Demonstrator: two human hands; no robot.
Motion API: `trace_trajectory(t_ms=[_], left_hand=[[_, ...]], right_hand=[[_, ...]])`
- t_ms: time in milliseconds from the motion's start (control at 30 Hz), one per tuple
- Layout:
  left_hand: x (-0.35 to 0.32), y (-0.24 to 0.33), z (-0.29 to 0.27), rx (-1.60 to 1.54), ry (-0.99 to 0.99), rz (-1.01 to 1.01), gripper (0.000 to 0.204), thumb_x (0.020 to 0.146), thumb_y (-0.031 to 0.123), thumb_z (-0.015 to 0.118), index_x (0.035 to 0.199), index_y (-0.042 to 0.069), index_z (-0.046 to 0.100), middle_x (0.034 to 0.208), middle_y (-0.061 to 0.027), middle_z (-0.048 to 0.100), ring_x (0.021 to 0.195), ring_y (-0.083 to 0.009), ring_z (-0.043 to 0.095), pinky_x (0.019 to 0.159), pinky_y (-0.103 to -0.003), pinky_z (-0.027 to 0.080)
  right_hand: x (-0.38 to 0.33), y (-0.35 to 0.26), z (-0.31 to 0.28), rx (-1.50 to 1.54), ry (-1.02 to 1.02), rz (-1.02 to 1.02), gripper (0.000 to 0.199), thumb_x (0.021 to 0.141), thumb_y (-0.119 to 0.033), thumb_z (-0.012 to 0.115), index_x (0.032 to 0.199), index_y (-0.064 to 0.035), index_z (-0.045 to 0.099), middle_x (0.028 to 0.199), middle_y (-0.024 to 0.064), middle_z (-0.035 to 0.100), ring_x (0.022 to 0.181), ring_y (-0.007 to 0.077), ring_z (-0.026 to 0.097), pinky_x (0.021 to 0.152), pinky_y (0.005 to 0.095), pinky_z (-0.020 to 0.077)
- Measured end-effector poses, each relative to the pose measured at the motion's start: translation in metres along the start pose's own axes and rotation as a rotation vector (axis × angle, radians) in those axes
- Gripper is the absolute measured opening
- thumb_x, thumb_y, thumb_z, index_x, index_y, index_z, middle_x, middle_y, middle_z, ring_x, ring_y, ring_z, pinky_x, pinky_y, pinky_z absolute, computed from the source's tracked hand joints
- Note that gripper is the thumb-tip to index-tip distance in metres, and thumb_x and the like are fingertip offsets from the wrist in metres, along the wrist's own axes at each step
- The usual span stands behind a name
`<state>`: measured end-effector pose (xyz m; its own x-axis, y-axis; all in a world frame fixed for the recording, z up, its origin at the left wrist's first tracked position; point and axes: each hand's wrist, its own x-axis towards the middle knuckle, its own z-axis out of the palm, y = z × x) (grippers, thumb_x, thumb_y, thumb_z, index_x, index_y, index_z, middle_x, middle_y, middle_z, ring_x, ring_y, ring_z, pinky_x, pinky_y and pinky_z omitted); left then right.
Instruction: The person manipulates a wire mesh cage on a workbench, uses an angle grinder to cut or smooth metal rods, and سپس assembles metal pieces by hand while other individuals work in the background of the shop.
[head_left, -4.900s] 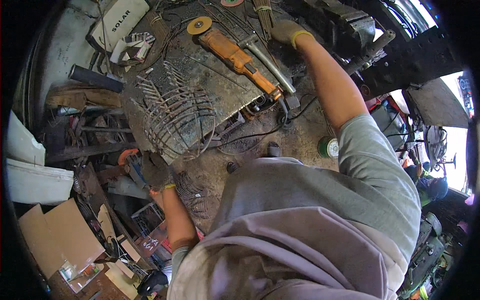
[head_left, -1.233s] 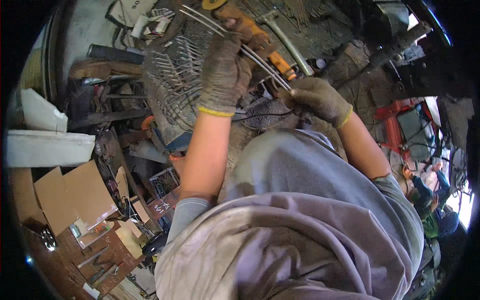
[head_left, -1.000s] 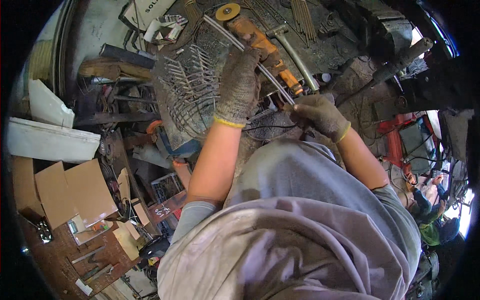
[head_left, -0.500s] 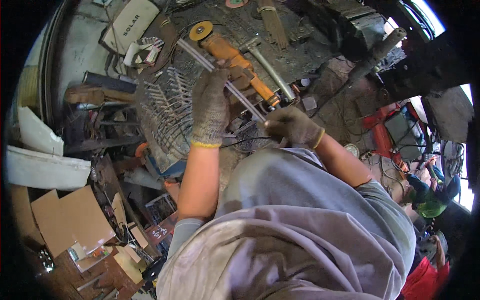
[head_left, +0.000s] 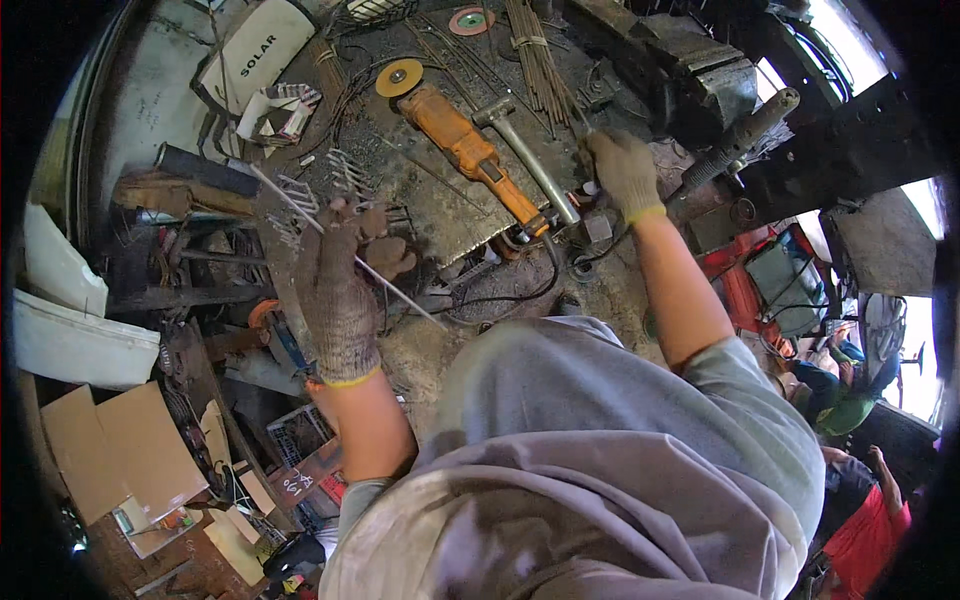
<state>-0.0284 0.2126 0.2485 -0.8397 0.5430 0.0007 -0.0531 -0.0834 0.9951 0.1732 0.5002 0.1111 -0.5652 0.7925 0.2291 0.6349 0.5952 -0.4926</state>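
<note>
In my left hand (head_left: 340, 280), gloved in grey-brown knit, the fingers are closed round a thin metal rod (head_left: 410, 303) that slants down to the right. My right hand (head_left: 625, 172), in a matching glove, is at the right side of the workbench with its fingers pinched. A short length of thin rod seems to stick out past those fingertips, beside a tied bundle of brown rods (head_left: 535, 55). Between my hands lies an orange angle grinder (head_left: 460, 140) with a yellow disc (head_left: 399, 78). Along its right side rests a hammer (head_left: 527, 155) with a metal handle.
Several short ribbed bar pieces (head_left: 350, 175) lie beyond my left hand. A bench vise (head_left: 700, 65) stands at the far right. Cardboard (head_left: 140, 450) is at the lower left. A black cable (head_left: 540, 290) loops from the grinder. Other people, one in red (head_left: 870, 530), are at lower right.
My hands have moved apart, left hand leftward and right hand up toward the rod bundle. Two parallel rods spanned both hands before; one shows in my left hand now.
</note>
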Motion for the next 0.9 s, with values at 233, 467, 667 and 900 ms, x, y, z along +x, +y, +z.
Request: trace_trajectory(t_ms=[233,467,667,900], left_hand=[[-0.049,0.005,-0.050,0.069,0.069,0.007,0.036,0.098,0.016,0.060,0.129,0.000,0.057,0.126,-0.0119,0.063,0.099,-0.0218,0.068,0.077,-0.034,0.061],[-0.059,0.006,-0.073,-0.068,0.092,-0.034,0.024,0.098,0.005,0.055,0.120,-0.001,0.063,0.128,-0.0147,0.063,0.106,-0.0246,0.067,0.085,-0.036,0.058],[-0.050,-0.014,-0.089,0.818,-0.044,0.550,0.031,0.094,-0.004,0.053,0.123,0.003,0.063,0.128,-0.0193,0.063,0.114,-0.0328,0.063,0.094,-0.042,0.054],[-0.059,-0.018,-0.094,0.346,-0.009,0.154,0.032,0.099,0.002,0.051,0.130,0.000,0.057,0.127,-0.0176,0.063,0.111,-0.0276,0.065,0.086,-0.038,0.058]], right_hand=[[-0.047,0.015,0.021,0.131,-0.149,0.182,0.035,0.092,-0.032,0.052,0.096,-0.0014,0.069,0.100,0.0243,0.068,0.098,0.0465,0.063,0.084,0.0517,0.0493],[-0.047,-0.025,0.010,0.287,-0.053,0.479,0.038,0.090,-0.036,0.052,0.092,-0.0026,0.072,0.098,0.0260,0.068,0.098,0.0468,0.064,0.087,0.0520,0.0496],[-0.013,-0.047,0.000,-0.004,-0.011,0.251,0.041,0.089,-0.039,0.053,0.092,-0.0041,0.073,0.098,0.0263,0.069,0.095,0.0454,0.066,0.086,0.0518,0.0523],[-0.007,-0.059,0.008,-0.075,-0.184,0.279,0.044,0.089,-0.039,0.051,0.100,-0.0019,0.071,0.102,0.0287,0.068,0.099,0.0468,0.064,0.090,0.0539,0.0498]])
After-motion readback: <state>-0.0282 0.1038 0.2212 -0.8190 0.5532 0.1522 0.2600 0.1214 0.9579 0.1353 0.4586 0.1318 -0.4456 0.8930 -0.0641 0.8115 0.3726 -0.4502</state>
